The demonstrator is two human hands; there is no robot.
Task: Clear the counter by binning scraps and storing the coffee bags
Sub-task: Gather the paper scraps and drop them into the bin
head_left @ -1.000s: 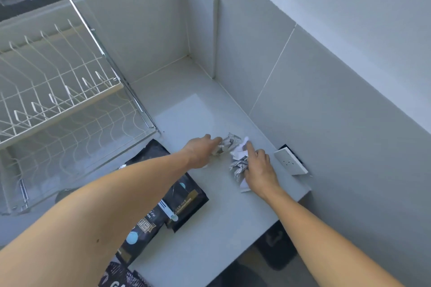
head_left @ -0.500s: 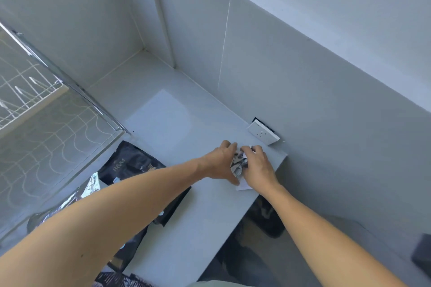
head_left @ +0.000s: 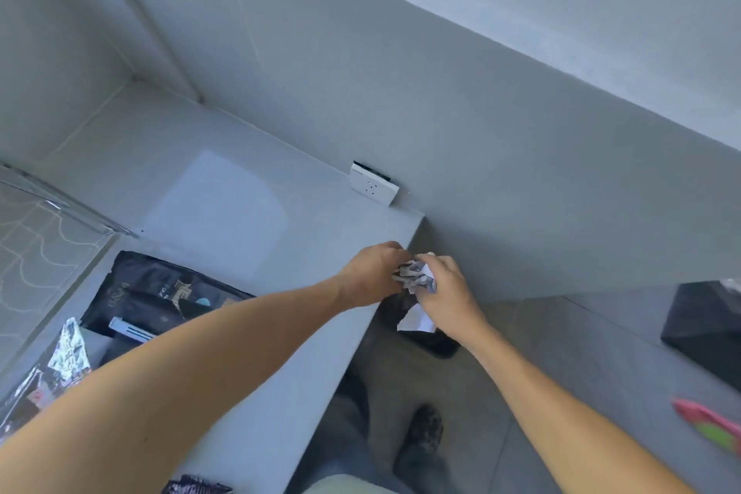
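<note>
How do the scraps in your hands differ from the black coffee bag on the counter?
The scraps are a crumpled silvery-white wad; the coffee bag is black and lies flat. The scraps are pinched between the left hand and right hand past the counter edge; the coffee bag rests untouched on it. The scraps are much smaller.

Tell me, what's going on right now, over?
Both hands, left and right, closed on crumpled scraps at counter edge. Coffee bags not yet stored. Nothing blocking.
</note>
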